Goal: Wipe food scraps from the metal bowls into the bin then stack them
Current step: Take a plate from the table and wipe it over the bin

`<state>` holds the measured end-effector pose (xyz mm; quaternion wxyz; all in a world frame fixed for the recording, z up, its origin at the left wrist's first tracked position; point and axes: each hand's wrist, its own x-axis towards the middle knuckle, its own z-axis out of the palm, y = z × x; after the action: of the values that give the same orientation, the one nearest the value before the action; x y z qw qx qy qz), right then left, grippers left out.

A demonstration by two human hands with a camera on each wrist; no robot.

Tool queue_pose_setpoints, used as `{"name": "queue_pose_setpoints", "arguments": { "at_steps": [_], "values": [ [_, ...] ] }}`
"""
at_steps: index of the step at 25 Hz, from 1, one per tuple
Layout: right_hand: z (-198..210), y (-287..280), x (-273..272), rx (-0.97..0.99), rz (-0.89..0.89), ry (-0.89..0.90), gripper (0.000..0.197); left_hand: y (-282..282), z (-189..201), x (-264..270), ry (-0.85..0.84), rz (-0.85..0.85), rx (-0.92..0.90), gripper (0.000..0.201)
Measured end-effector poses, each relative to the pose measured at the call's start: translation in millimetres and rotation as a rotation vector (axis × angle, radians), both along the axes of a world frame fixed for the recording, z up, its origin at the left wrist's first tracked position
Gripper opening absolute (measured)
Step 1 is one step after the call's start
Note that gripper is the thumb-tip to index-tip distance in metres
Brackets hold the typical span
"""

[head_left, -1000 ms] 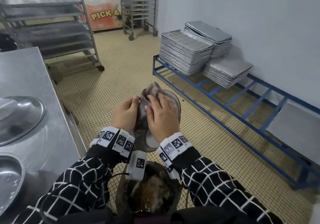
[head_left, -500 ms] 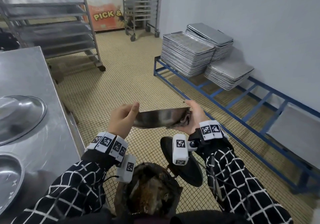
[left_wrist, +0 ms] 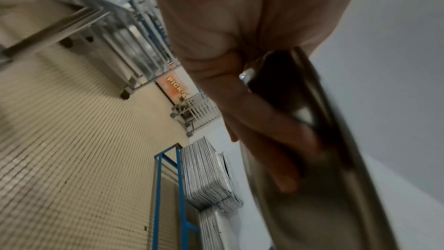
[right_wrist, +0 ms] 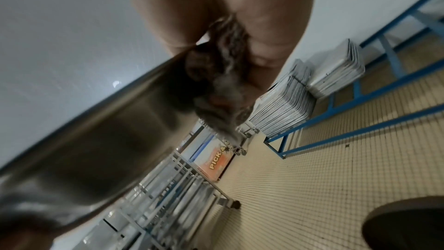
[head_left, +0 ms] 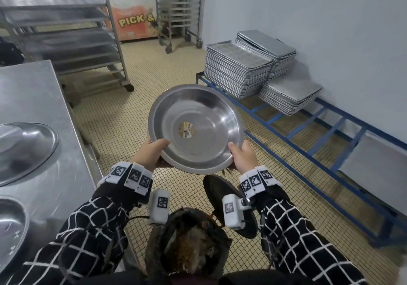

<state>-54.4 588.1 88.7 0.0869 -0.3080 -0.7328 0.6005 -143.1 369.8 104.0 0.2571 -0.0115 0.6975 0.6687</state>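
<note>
While both hands grip it, the metal bowl (head_left: 196,128) faces up.

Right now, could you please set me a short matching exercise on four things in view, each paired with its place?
Things:
1. metal bowl
2. bin
3. baking trays
4. cloth

Places:
a. stacked on the blue rack by the wall
b. on the floor below the hands, full of scraps
c. bunched in the right hand against the bowl's underside
d. held up by both hands, left hand on its near rim

Pairs: 1-d, 2-b, 3-a, 4-c
</note>
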Motion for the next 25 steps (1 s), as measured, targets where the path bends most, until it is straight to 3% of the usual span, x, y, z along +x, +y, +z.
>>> {"name": "queue_pose_setpoints", "arguments": {
  "at_steps": [3, 5, 8, 12, 17, 21, 25],
  "values": [
    [-11.6, -1.1, 1.4, 0.129, -0.022, -0.051, 0.029, -2.1, -1.2, -3.4, 0.044, 0.043, -0.028, 0.032],
    [-17.2, 0.9, 2.4, 0.272, -0.053, -0.068, 0.031, -5.4, 2.5, -4.9, 0.167, 0.033, -0.145, 0.029],
    [-12.4, 3.3, -0.3, 0.473, 0.141, -0.036, 0.025, -12.3, 8.1, -3.7, 0.372, -0.101, -0.333, 0.023],
    [-8.0, -1.6, -18.0, 0.774, 0.38, 0.199, 0.03, -11.9, 14.9, 3.8, 0.556, -0.308, -0.557, 0.013],
    [-18.1, -24.7, -33.1, 0.638, 0.327, 0.414, 0.025, -2.0, 21.1, 14.8, 0.595, -0.278, -0.399, 0.013],
    [-24.3, -43.2, -22.7, 0.833, 0.576, 0.505, 0.028, -0.3, 33.1, 9.9, 0.639, -0.218, -0.328, 0.014],
    [-22.4, -32.1, -5.0, 0.827, 0.827, 0.281, 0.034, -3.2, 46.6, 1.0, 0.634, -0.16, -0.286, 0.011]
  ]
}}
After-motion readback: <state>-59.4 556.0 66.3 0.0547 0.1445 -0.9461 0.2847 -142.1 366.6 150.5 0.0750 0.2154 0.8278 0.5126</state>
